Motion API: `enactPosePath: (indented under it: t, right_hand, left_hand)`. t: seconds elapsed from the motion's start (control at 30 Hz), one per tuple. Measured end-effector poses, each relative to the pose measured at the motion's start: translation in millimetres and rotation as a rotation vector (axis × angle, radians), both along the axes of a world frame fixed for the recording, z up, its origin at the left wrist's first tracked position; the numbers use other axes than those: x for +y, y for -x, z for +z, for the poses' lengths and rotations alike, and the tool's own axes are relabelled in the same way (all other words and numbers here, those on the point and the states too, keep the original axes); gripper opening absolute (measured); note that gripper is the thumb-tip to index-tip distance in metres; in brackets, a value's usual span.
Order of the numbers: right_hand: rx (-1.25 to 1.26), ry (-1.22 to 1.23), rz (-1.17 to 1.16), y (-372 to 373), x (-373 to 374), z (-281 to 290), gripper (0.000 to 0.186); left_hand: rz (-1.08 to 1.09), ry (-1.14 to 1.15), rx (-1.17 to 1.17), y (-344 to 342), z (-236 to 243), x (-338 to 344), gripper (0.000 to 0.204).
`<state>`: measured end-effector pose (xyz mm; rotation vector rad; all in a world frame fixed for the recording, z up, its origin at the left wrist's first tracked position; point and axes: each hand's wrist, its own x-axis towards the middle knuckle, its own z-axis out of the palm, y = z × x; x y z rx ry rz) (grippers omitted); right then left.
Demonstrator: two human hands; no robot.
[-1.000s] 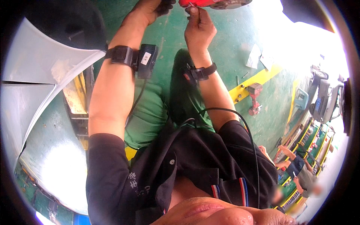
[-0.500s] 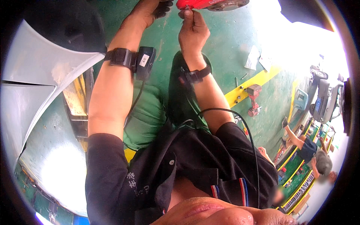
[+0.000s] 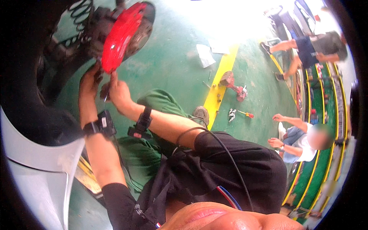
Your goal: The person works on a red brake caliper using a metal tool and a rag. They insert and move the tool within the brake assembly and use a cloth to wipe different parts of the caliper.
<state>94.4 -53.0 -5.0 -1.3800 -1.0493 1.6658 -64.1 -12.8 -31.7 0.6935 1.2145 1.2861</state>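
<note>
**Inspector:** What differs from half a second ago?

**Assistant:** The view has swung. The red brake caliper (image 3: pixel 122 35), then cut by the top edge, now shows whole at upper left, with the brake disc (image 3: pixel 142 31) behind it and a coil spring (image 3: pixel 81 11) above. Both hands have come lower in the picture. A seated person in a white shirt (image 3: pixel 303 141) is now fully in view at right.

**Inspector:** The hands?

**Assistant:** The left hand (image 3: pixel 89 81) is raised to the caliper's lower edge, fingers curled against it. The right hand (image 3: pixel 117 93) sits just beside it, closed around a thin metal tool (image 3: pixel 106 94) below the caliper.

**Inspector:** What cannot be made out?

**Assistant:** The tool's tip and kind are too small to tell. Whether the left hand grips anything cannot be told; shadow under the wheel arch (image 3: pixel 27 76) hides its fingertips.

**Inspector:** Surroundings?

**Assistant:** A green floor (image 3: pixel 172 65) with a yellow stripe (image 3: pixel 218 88), a red power tool (image 3: pixel 234 86) lying on it, a screwdriver (image 3: pixel 245 113) and small parts nearby. Another person (image 3: pixel 306 46) crouches far off. The white car body (image 3: pixel 34 180) fills the lower left.
</note>
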Motion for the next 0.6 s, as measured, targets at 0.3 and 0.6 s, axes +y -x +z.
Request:
enactPosePath:
  t: [0.3, 0.6]
  right_hand:
    - [0.685, 0.451, 0.042, -22, -10, 93, 0.019]
    - [0.426, 0.189, 0.093, -16, -29, 96, 0.018]
  left_hand:
    - [-0.079, 0.014, -0.164, -23, 27, -8, 0.039]
    - [-0.116, 0.031, -0.348, -50, 69, -23, 0.037]
